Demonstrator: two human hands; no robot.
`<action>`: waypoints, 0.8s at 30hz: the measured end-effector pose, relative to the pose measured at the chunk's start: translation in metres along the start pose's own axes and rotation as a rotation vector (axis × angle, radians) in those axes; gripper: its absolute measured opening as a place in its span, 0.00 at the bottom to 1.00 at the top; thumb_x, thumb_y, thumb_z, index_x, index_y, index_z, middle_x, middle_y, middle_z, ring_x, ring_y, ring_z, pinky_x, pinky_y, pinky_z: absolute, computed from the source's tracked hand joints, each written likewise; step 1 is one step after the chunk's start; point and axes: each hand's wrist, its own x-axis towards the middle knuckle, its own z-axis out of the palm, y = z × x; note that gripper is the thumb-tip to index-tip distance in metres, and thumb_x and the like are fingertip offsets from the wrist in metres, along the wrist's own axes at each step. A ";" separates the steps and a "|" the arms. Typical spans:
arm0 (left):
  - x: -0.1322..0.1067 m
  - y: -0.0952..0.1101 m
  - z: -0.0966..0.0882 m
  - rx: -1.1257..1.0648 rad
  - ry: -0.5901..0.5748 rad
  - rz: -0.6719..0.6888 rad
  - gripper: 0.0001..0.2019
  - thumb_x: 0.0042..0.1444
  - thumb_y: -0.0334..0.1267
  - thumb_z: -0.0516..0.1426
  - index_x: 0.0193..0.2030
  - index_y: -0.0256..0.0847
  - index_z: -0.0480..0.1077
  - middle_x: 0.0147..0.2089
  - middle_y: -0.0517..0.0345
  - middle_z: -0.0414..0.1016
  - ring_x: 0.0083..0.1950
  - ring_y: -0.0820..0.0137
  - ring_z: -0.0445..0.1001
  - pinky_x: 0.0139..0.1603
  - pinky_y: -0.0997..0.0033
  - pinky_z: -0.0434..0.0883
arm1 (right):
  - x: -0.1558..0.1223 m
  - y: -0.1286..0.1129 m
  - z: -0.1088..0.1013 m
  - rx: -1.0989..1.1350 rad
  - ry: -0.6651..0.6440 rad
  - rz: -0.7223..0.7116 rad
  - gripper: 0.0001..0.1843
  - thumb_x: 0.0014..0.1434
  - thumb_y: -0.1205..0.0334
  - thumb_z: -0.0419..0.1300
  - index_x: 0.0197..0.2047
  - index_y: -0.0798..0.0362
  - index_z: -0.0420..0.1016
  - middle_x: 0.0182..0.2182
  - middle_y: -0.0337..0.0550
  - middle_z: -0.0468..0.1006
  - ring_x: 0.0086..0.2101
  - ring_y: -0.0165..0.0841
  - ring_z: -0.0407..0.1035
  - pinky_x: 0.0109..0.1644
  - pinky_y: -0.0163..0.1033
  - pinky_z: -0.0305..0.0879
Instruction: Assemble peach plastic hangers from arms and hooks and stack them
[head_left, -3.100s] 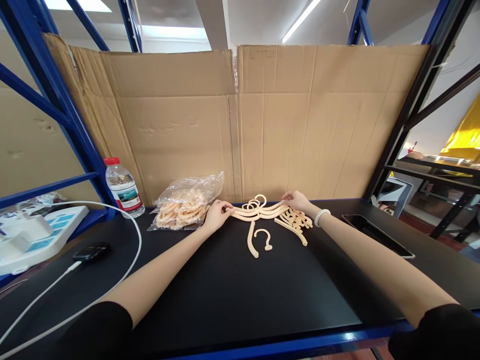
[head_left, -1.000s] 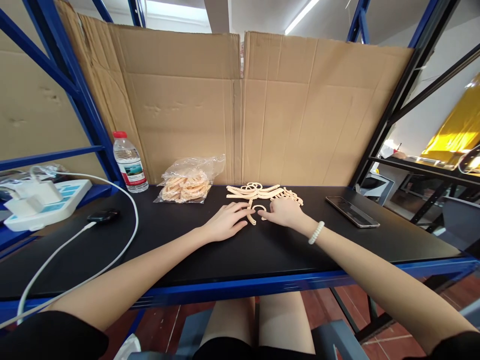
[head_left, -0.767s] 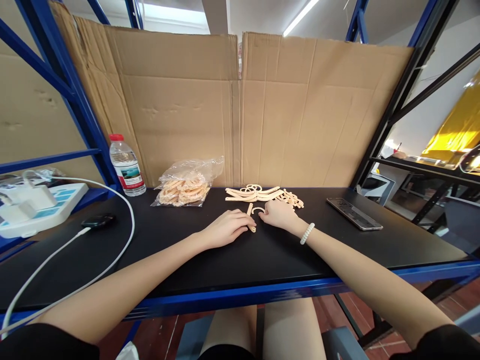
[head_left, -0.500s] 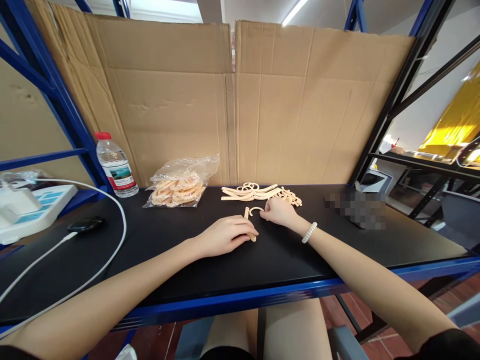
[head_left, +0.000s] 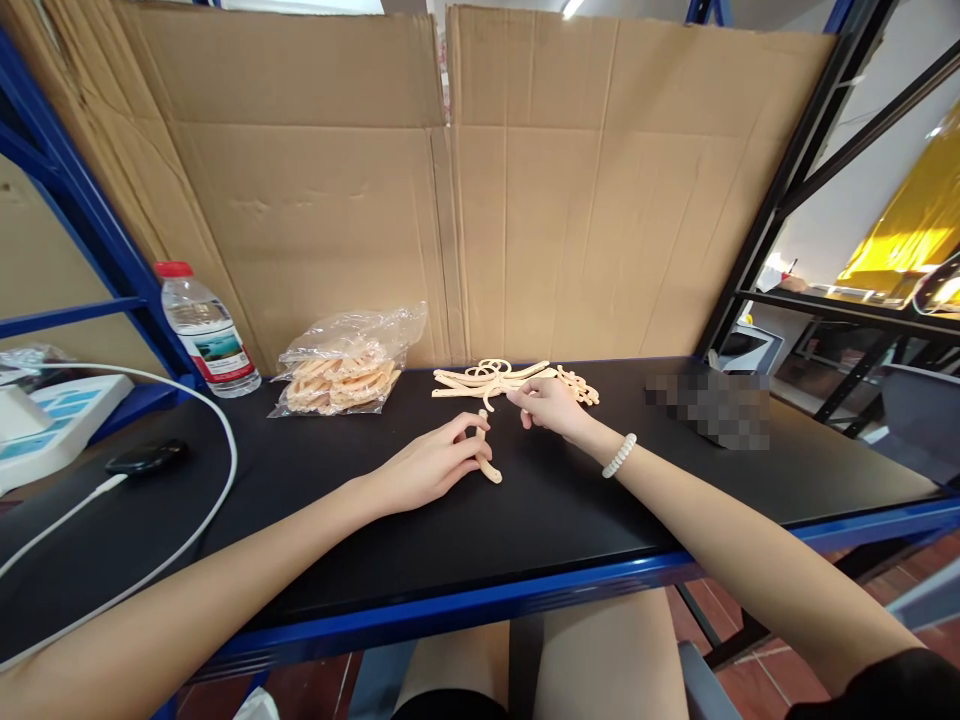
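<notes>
My left hand [head_left: 439, 462] rests low over the black table, its fingers curled round a slim beige strip, like a clothes-hanger arm [head_left: 491, 472]. The strip's bent lower end sticks out below my fingers and its other end shows above them. To the right, my right hand [head_left: 551, 405] pinches a thin curved beige hook [head_left: 488, 400], which sits just above the strip's far end; whether they touch I cannot tell. Behind my hands lies a pile of beige hanger arms [head_left: 465, 383], with a heap of small beige hooks [head_left: 581, 385] partly hidden by my right hand.
A clear bag of beige parts [head_left: 341, 380] and a water bottle [head_left: 214, 340] stand at the back left. A white cable [head_left: 231, 440], a black device [head_left: 146, 458] and a power strip [head_left: 64, 420] lie left. Cardboard [head_left: 300, 200] walls the back; a blurred patch [head_left: 712, 405] is right.
My right hand has shifted the hook leftward and turned it more upright, above the strip's far end. My left fingers have lifted a little and show more of the strip. The view has tilted slightly.
</notes>
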 end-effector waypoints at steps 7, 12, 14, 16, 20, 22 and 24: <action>0.002 0.001 -0.003 0.018 0.065 0.005 0.11 0.66 0.34 0.46 0.42 0.42 0.69 0.57 0.51 0.67 0.38 0.72 0.73 0.42 0.70 0.70 | -0.008 -0.005 0.002 0.330 -0.073 0.110 0.12 0.64 0.58 0.52 0.35 0.56 0.70 0.17 0.30 0.59 0.16 0.21 0.50 0.18 0.28 0.45; 0.001 -0.002 -0.001 -0.122 0.213 -0.037 0.12 0.66 0.31 0.44 0.47 0.41 0.66 0.49 0.53 0.70 0.32 0.76 0.72 0.39 0.72 0.71 | -0.013 -0.008 0.004 0.522 -0.155 0.178 0.07 0.64 0.65 0.50 0.37 0.55 0.68 0.20 0.31 0.61 0.18 0.21 0.55 0.19 0.27 0.50; 0.001 -0.001 0.000 -0.160 0.260 -0.044 0.10 0.66 0.31 0.45 0.46 0.41 0.67 0.44 0.55 0.70 0.36 0.74 0.73 0.42 0.72 0.71 | -0.014 -0.009 0.006 0.573 -0.180 0.186 0.05 0.64 0.66 0.51 0.36 0.55 0.67 0.23 0.33 0.66 0.20 0.22 0.59 0.21 0.27 0.54; 0.000 0.001 0.002 -0.170 0.306 -0.042 0.09 0.66 0.31 0.48 0.44 0.41 0.69 0.42 0.56 0.69 0.40 0.72 0.72 0.44 0.71 0.70 | -0.015 -0.009 0.009 0.613 -0.199 0.181 0.04 0.64 0.65 0.53 0.36 0.54 0.64 0.27 0.37 0.73 0.22 0.22 0.64 0.23 0.27 0.57; -0.001 0.002 0.006 -0.218 0.363 -0.089 0.07 0.62 0.30 0.54 0.42 0.42 0.73 0.41 0.58 0.68 0.40 0.72 0.71 0.43 0.71 0.70 | -0.021 -0.010 0.021 0.681 -0.226 0.146 0.10 0.65 0.58 0.54 0.34 0.52 0.59 0.33 0.44 0.79 0.25 0.26 0.71 0.23 0.28 0.59; -0.001 0.002 0.007 -0.269 0.384 -0.134 0.06 0.61 0.31 0.56 0.40 0.43 0.74 0.42 0.58 0.67 0.38 0.72 0.70 0.40 0.72 0.71 | -0.026 -0.010 0.028 0.719 -0.231 0.099 0.13 0.64 0.54 0.56 0.34 0.51 0.57 0.33 0.43 0.79 0.25 0.26 0.71 0.24 0.29 0.60; -0.002 0.001 0.008 -0.313 0.409 -0.174 0.06 0.60 0.32 0.56 0.38 0.43 0.75 0.42 0.57 0.65 0.38 0.72 0.69 0.37 0.73 0.71 | -0.030 -0.010 0.034 0.753 -0.250 0.039 0.16 0.62 0.51 0.59 0.35 0.50 0.57 0.34 0.42 0.80 0.26 0.26 0.71 0.24 0.29 0.61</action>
